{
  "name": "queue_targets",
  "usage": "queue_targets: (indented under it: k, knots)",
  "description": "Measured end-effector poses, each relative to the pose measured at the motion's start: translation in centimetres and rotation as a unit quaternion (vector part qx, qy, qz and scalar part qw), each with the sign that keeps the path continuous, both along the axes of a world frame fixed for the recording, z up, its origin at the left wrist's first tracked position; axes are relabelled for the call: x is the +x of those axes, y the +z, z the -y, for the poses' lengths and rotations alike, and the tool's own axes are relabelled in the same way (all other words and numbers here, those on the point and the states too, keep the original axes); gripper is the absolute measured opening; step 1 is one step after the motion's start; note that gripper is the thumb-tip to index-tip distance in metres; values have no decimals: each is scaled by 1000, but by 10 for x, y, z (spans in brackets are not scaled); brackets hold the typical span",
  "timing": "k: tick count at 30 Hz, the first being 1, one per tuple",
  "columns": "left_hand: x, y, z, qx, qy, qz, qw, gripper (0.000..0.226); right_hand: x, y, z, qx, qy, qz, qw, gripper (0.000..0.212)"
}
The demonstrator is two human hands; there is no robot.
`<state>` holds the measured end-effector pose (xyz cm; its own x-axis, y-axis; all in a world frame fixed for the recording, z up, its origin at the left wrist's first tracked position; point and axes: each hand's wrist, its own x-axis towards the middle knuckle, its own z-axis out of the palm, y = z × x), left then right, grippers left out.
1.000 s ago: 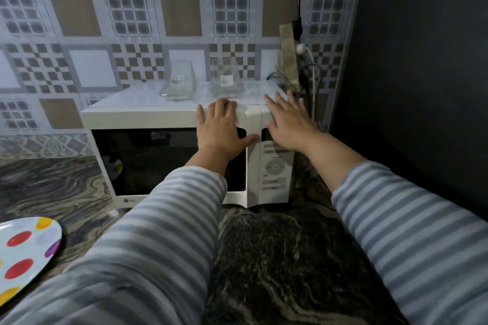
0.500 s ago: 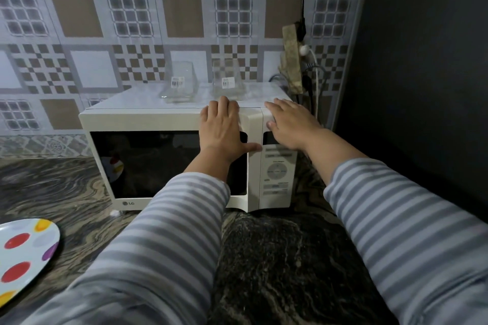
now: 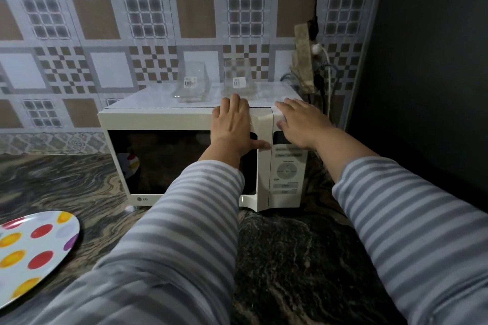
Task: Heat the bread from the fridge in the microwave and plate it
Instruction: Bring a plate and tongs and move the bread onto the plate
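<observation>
Head view, near to far. Striped sleeves (image 3: 184,232) reach forward over the dark marbled counter (image 3: 290,258). Spotted plate (image 3: 29,253) at the counter's left edge, bare of food. White microwave (image 3: 158,121) on the counter against the tiled wall (image 3: 105,21), door closed; bread not visible behind the dark window. Left hand (image 3: 232,126) flat on the door's upper right corner, fingers straight, thumb out. Right hand (image 3: 301,124) flat on the control panel's top, fingers extended, holding nothing. Two clear glass containers (image 3: 191,82) stand on the microwave's top. Cords and plugs (image 3: 317,60) hang behind at right.
</observation>
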<state>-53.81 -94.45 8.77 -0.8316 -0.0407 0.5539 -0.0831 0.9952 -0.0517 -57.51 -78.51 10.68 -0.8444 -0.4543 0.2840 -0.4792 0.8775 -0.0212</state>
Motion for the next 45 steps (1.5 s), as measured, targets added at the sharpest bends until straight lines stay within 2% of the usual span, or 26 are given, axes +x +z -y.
queue_targets:
  k: [9, 16, 18, 20, 24, 26, 29, 37, 45]
  knots:
    - [-1, 2, 2, -16, -9, -1, 1000, 107, 1, 0, 2, 5, -13, 1, 1000, 57]
    - [29, -3, 11, 13, -78, -11, 997, 107, 10, 6, 4, 10, -17, 24, 1000, 59]
    - [35, -3, 12, 19, -92, -8, 996, 100, 12, 10, 6, 16, -26, 42, 999, 59]
    - [40, -2, 20, 48, -108, -17, 993, 82, 14, 16, 9, -10, -32, 67, 997, 57]
    - [47, -7, 56, 92, -2, -5, 996, 67, 23, 18, 27, -129, -4, 47, 990, 46]
    - [50, -11, 74, 100, 41, 18, 994, 66, 30, 13, 40, -133, 22, 39, 990, 47]
    - [55, -14, 86, 102, 40, 41, 993, 67, 35, -1, 52, -93, 36, 29, 995, 51]
    - [71, -17, 89, 119, 20, 42, 992, 70, 70, -8, 59, -83, -21, 3, 996, 52]
    - [122, -9, 113, 105, -45, 82, 990, 71, 153, -8, 84, -80, -107, -1, 991, 55]
